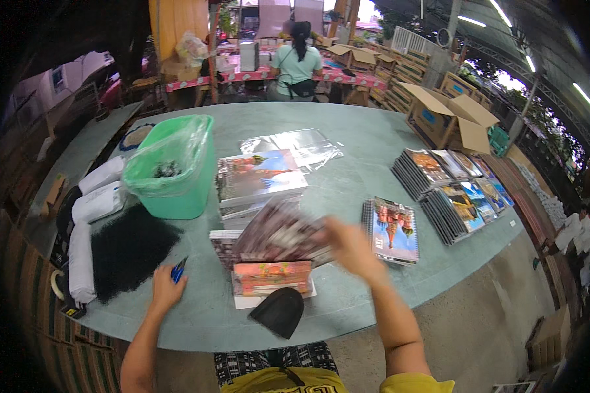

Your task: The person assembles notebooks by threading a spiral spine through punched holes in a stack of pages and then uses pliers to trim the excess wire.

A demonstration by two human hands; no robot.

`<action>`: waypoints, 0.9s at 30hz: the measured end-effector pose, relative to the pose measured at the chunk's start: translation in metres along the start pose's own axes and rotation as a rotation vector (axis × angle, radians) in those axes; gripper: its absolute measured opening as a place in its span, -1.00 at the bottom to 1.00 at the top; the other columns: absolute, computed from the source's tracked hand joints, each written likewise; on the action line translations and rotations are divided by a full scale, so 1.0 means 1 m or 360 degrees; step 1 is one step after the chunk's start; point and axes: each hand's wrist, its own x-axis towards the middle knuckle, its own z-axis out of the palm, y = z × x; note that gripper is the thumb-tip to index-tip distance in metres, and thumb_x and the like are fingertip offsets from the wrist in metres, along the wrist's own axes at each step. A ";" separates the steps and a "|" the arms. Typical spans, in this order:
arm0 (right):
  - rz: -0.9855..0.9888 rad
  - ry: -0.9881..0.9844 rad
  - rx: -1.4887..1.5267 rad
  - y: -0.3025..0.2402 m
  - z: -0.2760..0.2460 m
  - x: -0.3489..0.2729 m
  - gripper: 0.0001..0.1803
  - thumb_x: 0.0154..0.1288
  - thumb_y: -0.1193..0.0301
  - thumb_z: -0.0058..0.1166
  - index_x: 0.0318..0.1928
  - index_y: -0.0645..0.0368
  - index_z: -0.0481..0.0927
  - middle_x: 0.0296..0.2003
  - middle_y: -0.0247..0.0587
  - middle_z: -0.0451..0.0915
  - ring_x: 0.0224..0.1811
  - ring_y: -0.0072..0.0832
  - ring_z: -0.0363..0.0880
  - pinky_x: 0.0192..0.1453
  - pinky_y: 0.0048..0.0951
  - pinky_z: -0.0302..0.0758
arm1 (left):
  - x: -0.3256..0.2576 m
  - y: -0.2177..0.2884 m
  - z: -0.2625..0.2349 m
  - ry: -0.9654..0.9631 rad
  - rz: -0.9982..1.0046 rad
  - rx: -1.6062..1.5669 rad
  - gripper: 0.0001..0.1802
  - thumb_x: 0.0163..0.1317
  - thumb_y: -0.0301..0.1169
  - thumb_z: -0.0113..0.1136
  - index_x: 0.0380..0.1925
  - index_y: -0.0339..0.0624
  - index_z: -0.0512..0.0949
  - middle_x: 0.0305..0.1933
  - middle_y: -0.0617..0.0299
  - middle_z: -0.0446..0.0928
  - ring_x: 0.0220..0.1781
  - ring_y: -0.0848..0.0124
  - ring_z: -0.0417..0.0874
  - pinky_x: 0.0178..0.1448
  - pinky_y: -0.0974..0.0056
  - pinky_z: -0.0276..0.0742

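Note:
My left hand [168,289] rests at the table's left front, its fingers closed round a small blue tool [179,270] with a dark tip; its exact kind I cannot make out. Over the middle, my right hand [355,251] grips the right edge of a printed sheet [278,232], smeared by motion. Beneath it is a stack of printed sheets [224,247]. A stack of picture covers [259,171] lies behind. Nearer me are an orange-pink printed pack [273,278] and a black rounded flat piece [280,313]. Right of my right hand sits a stack of spiral-bound notebooks [393,229].
A green bin [177,196] with a clear liner stands left, beside a black patch [134,252] and white bundles [82,262]. Clear plastic sleeves [301,145] lie farther back. Bound stacks [449,206] and an open carton [442,118] are right. A person [296,65] sits beyond the table.

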 end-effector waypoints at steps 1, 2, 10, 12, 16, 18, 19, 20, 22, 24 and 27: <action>-0.0007 0.0487 0.0147 0.008 -0.022 -0.004 -0.72 0.14 0.49 0.06 -0.11 0.30 0.48 -0.31 0.02 0.62 -0.26 -0.13 0.62 -0.19 -0.23 0.51 | -0.013 0.000 0.005 0.0048 -0.0025 0.0065 -0.52 -0.04 -0.24 0.30 -0.14 -0.29 0.48 -0.15 -0.02 0.45 -0.06 0.01 0.42 0.02 0.03 0.31; 0.0116 0.0812 0.0165 0.039 -0.045 -0.004 -0.71 0.17 0.45 0.09 -0.10 0.30 0.51 -0.28 0.02 0.63 -0.26 -0.15 0.63 -0.17 -0.30 0.50 | -0.020 0.008 0.008 0.0099 -0.0024 0.0113 -0.51 -0.03 -0.22 0.29 -0.12 -0.28 0.47 -0.12 -0.02 0.43 -0.03 0.02 0.40 0.04 0.02 0.28; 0.0599 0.0860 -0.0765 0.163 -0.043 0.010 -0.65 0.07 0.35 0.09 -0.15 0.29 0.51 -0.26 0.07 0.55 -0.25 -0.06 0.55 -0.14 -0.14 0.46 | -0.027 0.021 0.028 0.0278 -0.0095 0.0293 -0.44 0.07 -0.12 0.19 -0.01 -0.26 0.41 -0.02 -0.01 0.36 0.07 0.05 0.30 0.12 0.03 0.16; 0.0866 0.0563 -0.0836 0.199 0.013 0.005 -0.67 0.09 0.27 0.11 -0.24 0.29 0.50 -0.27 0.09 0.56 -0.23 0.00 0.56 -0.13 -0.10 0.47 | -0.033 0.029 0.019 0.0211 -0.0144 0.0253 -0.43 0.09 -0.11 0.17 0.01 -0.26 0.41 0.00 -0.02 0.36 0.10 0.05 0.29 0.17 0.02 0.14; 0.0872 0.0529 -0.0705 0.203 0.044 0.008 -0.61 0.12 0.19 0.14 -0.25 0.32 0.50 -0.30 0.10 0.56 -0.23 0.05 0.57 -0.13 -0.06 0.48 | -0.055 0.019 0.011 0.0222 -0.0062 0.0178 -0.45 0.13 -0.15 0.16 0.03 -0.30 0.40 0.07 -0.08 0.35 0.17 0.00 0.28 0.26 -0.02 0.11; 0.0873 0.0507 -0.0505 0.213 0.040 0.005 -0.55 0.11 0.15 0.16 -0.18 0.31 0.54 -0.32 0.10 0.58 -0.23 -0.02 0.59 -0.12 -0.12 0.50 | -0.049 -0.011 -0.003 0.0363 -0.0069 0.0080 -0.47 0.14 -0.20 0.16 0.03 -0.31 0.40 0.08 -0.09 0.37 0.19 -0.02 0.28 0.30 -0.03 0.10; 0.0867 0.0513 -0.0428 0.219 0.030 0.004 -0.51 0.11 0.13 0.17 -0.14 0.31 0.55 -0.33 0.10 0.59 -0.23 -0.06 0.60 -0.12 -0.16 0.51 | -0.042 -0.028 -0.016 0.0471 -0.0139 0.0044 -0.50 0.15 -0.25 0.16 0.03 -0.32 0.40 0.07 -0.10 0.38 0.18 -0.01 0.31 0.28 -0.02 0.14; 0.0860 0.0472 -0.0251 0.225 0.021 0.003 -0.52 0.14 0.16 0.17 -0.06 0.27 0.56 -0.26 0.10 0.58 -0.23 -0.11 0.60 -0.12 -0.20 0.51 | -0.033 -0.049 -0.034 0.0582 -0.0209 0.0000 -0.53 0.16 -0.29 0.15 0.03 -0.33 0.41 0.06 -0.10 0.40 0.16 0.00 0.34 0.27 0.00 0.18; 0.0569 0.0669 -0.0149 0.195 0.017 0.015 -0.60 0.19 0.20 0.13 -0.09 0.25 0.57 -0.24 0.06 0.57 -0.24 -0.14 0.59 -0.12 -0.23 0.50 | -0.033 -0.111 -0.068 0.0530 -0.0671 0.0237 -0.60 0.20 -0.37 0.10 0.01 -0.36 0.40 0.02 -0.15 0.42 0.06 -0.07 0.44 0.13 0.04 0.35; 0.0247 0.0771 -0.0063 0.132 0.024 0.029 -0.67 0.23 0.24 0.10 -0.12 0.23 0.58 -0.23 0.01 0.57 -0.22 -0.16 0.56 -0.09 -0.25 0.47 | -0.042 -0.166 -0.077 0.0442 -0.0953 0.0602 -0.60 0.20 -0.40 0.09 0.00 -0.39 0.37 -0.02 -0.21 0.43 0.02 -0.13 0.46 0.05 0.01 0.41; -0.0273 0.0682 0.0005 0.025 0.038 0.047 -0.73 0.23 0.28 0.09 -0.16 0.19 0.59 -0.23 -0.07 0.56 -0.13 -0.18 0.51 -0.01 -0.26 0.42 | -0.042 -0.216 -0.070 0.0367 -0.1033 0.0704 -0.58 0.15 -0.41 0.12 -0.03 -0.44 0.35 -0.08 -0.26 0.44 -0.02 -0.17 0.47 0.01 -0.03 0.41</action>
